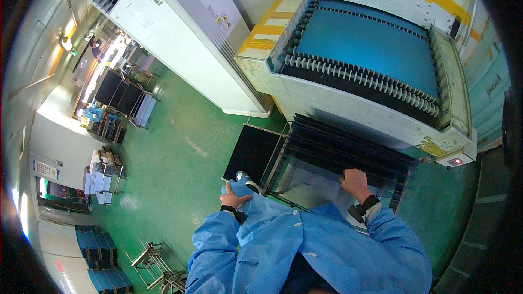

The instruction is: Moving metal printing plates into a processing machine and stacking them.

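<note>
Presently, I observe the right hand (355, 183) curled over the rack of dark panels (327, 147), which stands beside the roller machine (327, 100); whether its fingers clasp anything, I cannot tell. The left hand (235, 198) touches the blue coat (272, 239), grasp unclear.

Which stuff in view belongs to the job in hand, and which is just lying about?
Job in hand, it seems:
dark rack, right grip over it
grey sheet in the rack
roller machine just beyond (likely)

Apparently just around:
tall white cabinet
metal stands, lower left
blue-topped stacks, lower left
</note>
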{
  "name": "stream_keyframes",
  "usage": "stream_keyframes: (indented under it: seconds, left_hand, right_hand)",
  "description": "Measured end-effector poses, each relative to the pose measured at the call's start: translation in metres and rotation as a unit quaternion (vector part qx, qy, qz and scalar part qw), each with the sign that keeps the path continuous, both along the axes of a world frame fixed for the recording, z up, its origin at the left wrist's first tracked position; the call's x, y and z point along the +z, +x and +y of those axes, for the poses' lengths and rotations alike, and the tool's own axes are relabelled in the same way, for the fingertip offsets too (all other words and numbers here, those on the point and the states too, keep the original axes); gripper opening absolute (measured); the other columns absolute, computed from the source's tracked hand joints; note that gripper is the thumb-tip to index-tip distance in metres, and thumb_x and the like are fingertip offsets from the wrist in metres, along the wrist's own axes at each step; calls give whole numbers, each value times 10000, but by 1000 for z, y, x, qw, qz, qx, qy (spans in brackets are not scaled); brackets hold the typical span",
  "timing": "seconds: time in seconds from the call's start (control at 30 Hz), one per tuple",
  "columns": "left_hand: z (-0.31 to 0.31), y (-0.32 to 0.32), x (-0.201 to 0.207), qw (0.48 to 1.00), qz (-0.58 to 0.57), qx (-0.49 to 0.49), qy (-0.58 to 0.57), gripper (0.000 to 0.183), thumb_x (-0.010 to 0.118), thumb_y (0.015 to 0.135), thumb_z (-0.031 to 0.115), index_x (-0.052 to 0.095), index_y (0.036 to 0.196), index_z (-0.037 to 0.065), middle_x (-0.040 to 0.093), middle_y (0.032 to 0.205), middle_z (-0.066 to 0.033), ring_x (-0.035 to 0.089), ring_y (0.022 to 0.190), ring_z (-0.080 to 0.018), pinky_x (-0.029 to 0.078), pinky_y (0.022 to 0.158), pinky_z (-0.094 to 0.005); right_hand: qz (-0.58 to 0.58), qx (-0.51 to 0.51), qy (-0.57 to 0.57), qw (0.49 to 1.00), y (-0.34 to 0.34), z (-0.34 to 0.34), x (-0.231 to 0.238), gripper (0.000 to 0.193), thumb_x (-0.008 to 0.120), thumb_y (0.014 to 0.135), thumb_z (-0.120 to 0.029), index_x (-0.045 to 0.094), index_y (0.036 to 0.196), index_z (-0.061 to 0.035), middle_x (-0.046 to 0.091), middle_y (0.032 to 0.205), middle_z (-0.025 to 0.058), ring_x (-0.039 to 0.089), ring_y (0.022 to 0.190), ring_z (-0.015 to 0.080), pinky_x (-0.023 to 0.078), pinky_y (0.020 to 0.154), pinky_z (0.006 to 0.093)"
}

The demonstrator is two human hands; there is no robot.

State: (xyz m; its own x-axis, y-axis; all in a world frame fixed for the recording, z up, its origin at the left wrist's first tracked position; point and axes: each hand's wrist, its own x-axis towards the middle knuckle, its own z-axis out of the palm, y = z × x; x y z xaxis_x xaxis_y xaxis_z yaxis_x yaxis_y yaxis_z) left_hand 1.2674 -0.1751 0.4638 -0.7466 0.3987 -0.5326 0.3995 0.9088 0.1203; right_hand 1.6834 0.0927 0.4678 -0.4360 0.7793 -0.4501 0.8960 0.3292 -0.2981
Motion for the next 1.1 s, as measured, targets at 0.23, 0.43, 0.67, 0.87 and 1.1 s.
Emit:
stream_keyframes:
  seconds: [0.23,0.43,0.67,0.87,1.1]
  left_hand:
    - [0,2,0,1000,5,11,-5,1438,896,496,618,92,1573,109,475,1393,-310,511,1252,-444,445,1052,-424]
    - [3,3,5,1000,-5,14,-7,1445,900,495,612,83,1576,112,459,1404,-315,512,1246,-446,442,1057,-423]
    - [2,3,2,1000,7,7,-3,1445,899,494,616,85,1575,107,452,1414,-305,496,1263,-445,434,1067,-427]
    - [1,0,-1,1000,-3,9,-3,1461,897,484,635,70,1575,123,428,1420,-322,489,1266,-453,438,1060,-443]
    - [-4,-4,-11,1000,-4,7,10,1456,902,485,624,66,1578,149,408,1420,-337,489,1263,-459,441,1058,-453]
  right_hand:
    - [-6,-8,-3,1000,0,0,-3,269,679,804,-320,733,932,-89,712,966,172,676,943,366,535,838,470]
    - [1,-10,4,1000,1,0,-7,258,676,796,-315,736,901,-87,713,942,174,679,923,367,536,829,473]
    - [13,11,21,1000,3,0,-6,300,663,805,-335,740,900,-61,714,923,192,690,885,379,552,798,485]
    - [7,1,23,1000,3,-1,-9,267,670,799,-324,738,890,-82,713,918,176,684,891,370,546,800,470]
    - [-6,-3,15,1000,1,0,-9,272,673,803,-329,740,907,-87,716,938,173,683,915,366,544,819,469]
